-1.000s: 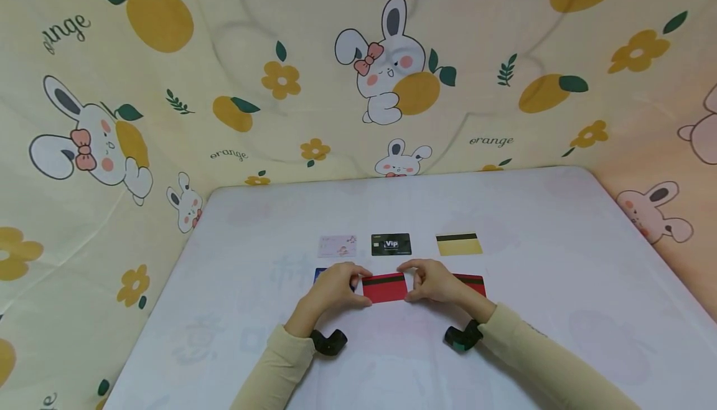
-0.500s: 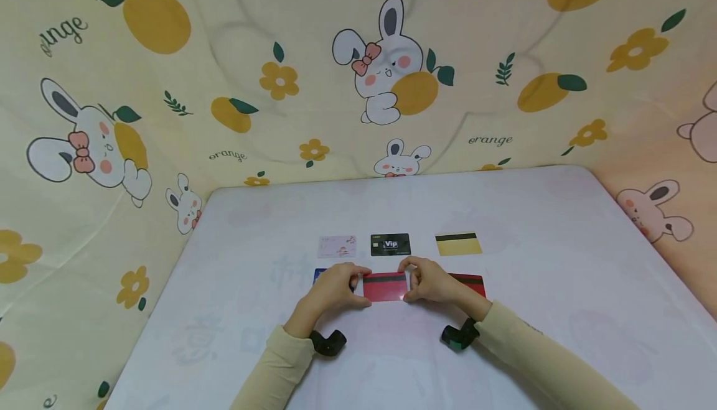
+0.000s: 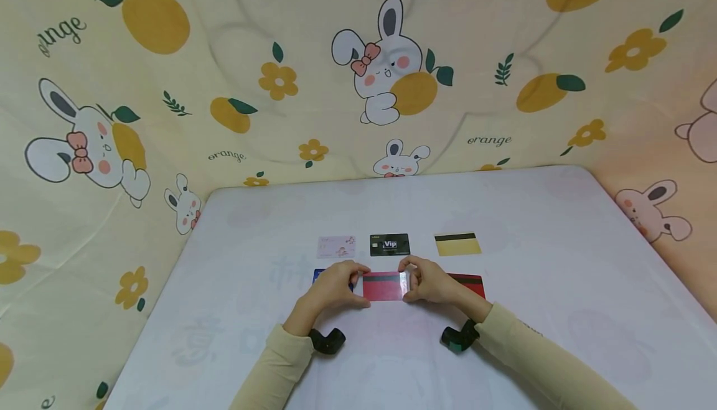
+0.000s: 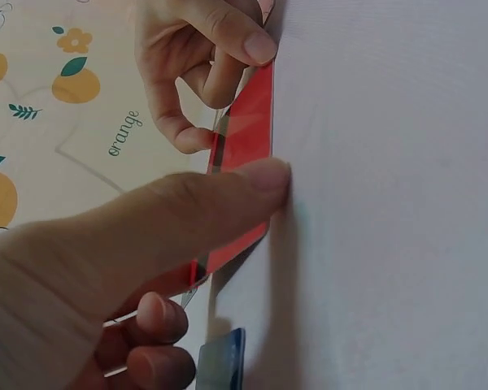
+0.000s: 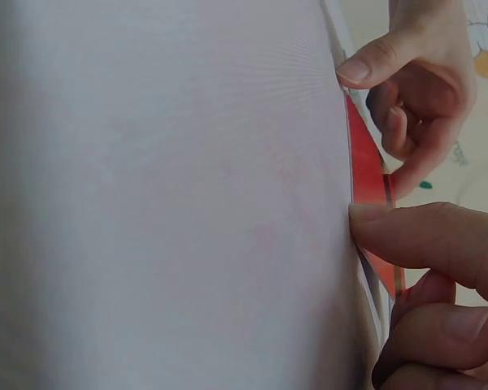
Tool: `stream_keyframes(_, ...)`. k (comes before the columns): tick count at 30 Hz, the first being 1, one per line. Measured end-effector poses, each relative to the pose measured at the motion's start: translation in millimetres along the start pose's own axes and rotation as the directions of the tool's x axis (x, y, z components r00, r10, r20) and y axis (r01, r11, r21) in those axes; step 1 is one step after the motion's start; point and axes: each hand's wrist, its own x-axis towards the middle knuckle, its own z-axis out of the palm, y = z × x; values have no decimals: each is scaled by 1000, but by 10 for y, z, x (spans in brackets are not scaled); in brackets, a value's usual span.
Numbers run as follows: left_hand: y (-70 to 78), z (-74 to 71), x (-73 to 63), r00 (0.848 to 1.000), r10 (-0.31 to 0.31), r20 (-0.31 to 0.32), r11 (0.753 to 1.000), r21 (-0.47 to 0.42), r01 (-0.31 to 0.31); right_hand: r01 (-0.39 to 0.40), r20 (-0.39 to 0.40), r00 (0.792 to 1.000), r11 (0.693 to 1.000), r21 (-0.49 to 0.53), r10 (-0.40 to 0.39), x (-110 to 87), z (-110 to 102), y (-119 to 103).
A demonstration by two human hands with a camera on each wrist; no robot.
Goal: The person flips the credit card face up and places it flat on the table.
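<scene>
A red card (image 3: 382,292) with a dark magnetic stripe is held between my two hands over the white table. My left hand (image 3: 334,284) pinches its left end, thumb at the near edge and a finger at the far edge. On the other end, my right hand (image 3: 430,281) grips the near and far corners the same way. Both wrist views show the red card (image 4: 248,134) tilted, stripe side away from the thumbs. Beside my left hand a blue card (image 3: 317,274) is mostly hidden. A second red striped card (image 3: 472,283) lies partly behind my right hand.
Farther back on the table (image 3: 538,229) lie a pale pink card (image 3: 336,247), a black Vip card (image 3: 389,245) and a gold striped card (image 3: 458,245). Black wrist cameras (image 3: 328,341) sit under both wrists. A printed cloth (image 3: 313,117) hangs behind the table.
The held card has tipped slightly, and a glare now lies across its right end. My right hand has shifted a little to the left; the other cards stay put.
</scene>
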Motion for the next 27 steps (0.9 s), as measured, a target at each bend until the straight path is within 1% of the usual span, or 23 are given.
stream_keyframes(4, -8, 0, -3, 1000, 19, -15, 1000, -9, -19, 10, 3, 1000, 1000, 16, -10, -12, 1, -11)
stream_keyframes(9, -10, 7, 12, 998, 49, -35, 999, 14, -49, -28, -3, 1000, 999, 16, 28, -15, 1, -23)
stream_keyframes(14, -14, 0, 23, 998, 61, -21, 998, 22, -61, -63, -26, 998, 998, 8, 63, -30, -4, -27)
stream_keyframes(16, -20, -7, 23, 998, 65, -17, 998, 23, -65, -62, -28, 998, 998, 11, 62, -40, -11, -27)
stream_keyframes(19, -27, -24, 29, 996, 83, -27, 996, 29, -82, -48, -31, 998, 999, 10, 48, -51, -22, -27)
stream_keyframes(23, -17, -53, 41, 993, 111, -38, 994, 25, -110, -1, -42, 999, 1000, -26, 0, -63, -57, -28)
stream_keyframes(27, -14, -77, 56, 992, 121, -33, 993, 20, -120, 34, -62, 997, 998, -49, -37, -69, -96, -19)
